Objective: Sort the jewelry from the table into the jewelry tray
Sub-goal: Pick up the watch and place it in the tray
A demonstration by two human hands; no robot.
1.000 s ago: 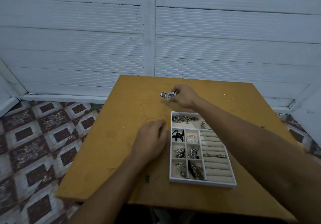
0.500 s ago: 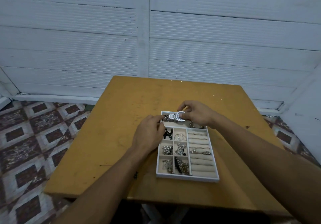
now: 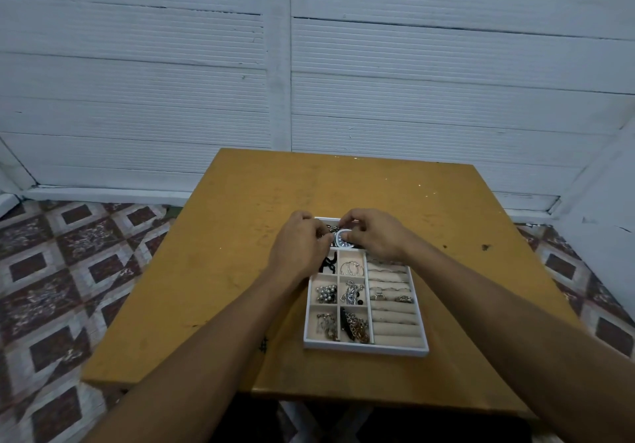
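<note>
Both hands met at the upper end of the tray, in the middle of the frame. The watch sat between them over the tray's top compartment, its pale face turned up. The right hand pinched the case with curled fingers, and the left hand curled round the band on the watch's left side.

A second before, the right hand alone had held the watch above the bare table, beyond the tray's upper edge, while the left hand lay on the table against the tray's left side. Half a second before, the left hand had already come to the band, with the watch stretched along the upper rim. By now the watch was lower, inside that rim, and the hands were closer together.

The rest of the tray looked unchanged: a black clip, hoops, beads, chains and rings lay in their compartments below the hands.
</note>
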